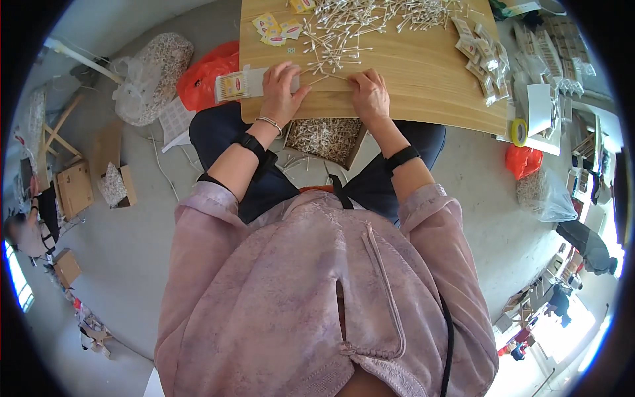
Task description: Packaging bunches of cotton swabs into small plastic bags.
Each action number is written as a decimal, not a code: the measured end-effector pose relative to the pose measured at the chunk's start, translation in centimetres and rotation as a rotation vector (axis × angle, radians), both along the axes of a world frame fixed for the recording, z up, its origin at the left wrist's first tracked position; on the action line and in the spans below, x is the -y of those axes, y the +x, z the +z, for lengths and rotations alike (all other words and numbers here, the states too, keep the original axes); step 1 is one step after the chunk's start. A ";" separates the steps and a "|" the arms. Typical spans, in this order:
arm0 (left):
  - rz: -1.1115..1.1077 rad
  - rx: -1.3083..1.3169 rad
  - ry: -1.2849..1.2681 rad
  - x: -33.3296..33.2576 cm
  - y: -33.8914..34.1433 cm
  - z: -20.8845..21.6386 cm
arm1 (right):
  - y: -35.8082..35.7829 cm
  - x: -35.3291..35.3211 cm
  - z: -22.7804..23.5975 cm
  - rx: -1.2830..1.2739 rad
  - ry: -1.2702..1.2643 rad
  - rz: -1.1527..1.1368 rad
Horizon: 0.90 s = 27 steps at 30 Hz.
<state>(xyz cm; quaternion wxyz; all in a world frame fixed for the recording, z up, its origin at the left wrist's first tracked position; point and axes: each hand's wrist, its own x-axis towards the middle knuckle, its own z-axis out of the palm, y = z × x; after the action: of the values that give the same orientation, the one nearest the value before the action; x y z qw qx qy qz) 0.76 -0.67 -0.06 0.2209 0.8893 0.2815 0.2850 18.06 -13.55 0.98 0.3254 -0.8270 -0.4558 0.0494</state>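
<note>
The left hand [280, 89] lies over the clear plastic part of a swab packet [233, 87], with its fingers bent and the thumb apart, pointing toward the other hand. Probably it keeps the light plastic from sliding; whether it pinches or only presses, one cannot tell. The labelled end of the packet, with swabs visible inside, reaches out to the left of this hand, past the edge of the surface [423, 86], so the hand seems to be what steadies it.

The right hand [370, 96] rests near the front edge, its fingertips gathered close together at the end of a thin stick, which looks like a swab [336, 77]. A firm pinch cannot be confirmed, because the fingers cover the contact.

Loose swabs [344, 26] are spread just beyond both hands, a place which appears chosen for short reaching. Small yellow-and-white cards [268, 26] lie beyond the left hand, apart from most of the swabs, perhaps so that they do not mix. To the right of the right hand, packets [486, 56] are heaped at the side, which leaves room before the person. Below the hands, between the knees, a box of swabs [324, 140] probably serves as supply.
</note>
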 end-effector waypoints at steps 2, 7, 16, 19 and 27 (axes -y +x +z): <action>-0.021 0.015 -0.009 -0.1 -0.2 0.1 | -0.3 -0.3 -0.2 0.030 0.002 0.081; -0.071 0.010 -0.042 -0.2 -0.3 0.2 | -3.2 -1.4 -0.3 0.063 0.012 0.142; -0.154 0.024 0.077 0.5 -0.5 1.1 | -3.7 -1.4 -0.1 0.151 0.016 0.157; -0.304 -0.037 0.078 0.3 -0.5 0.6 | -2.5 -0.9 -0.3 0.186 -0.017 0.135; -0.110 -0.197 0.116 1.8 -0.8 2.1 | -3.1 -1.0 -0.4 0.144 -0.013 0.181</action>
<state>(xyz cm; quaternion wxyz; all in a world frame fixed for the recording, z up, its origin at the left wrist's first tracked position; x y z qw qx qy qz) -0.08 -2.48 2.06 0.1553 0.9384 0.2357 0.1994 14.91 -12.51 0.55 0.2808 -0.7859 -0.5505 0.0221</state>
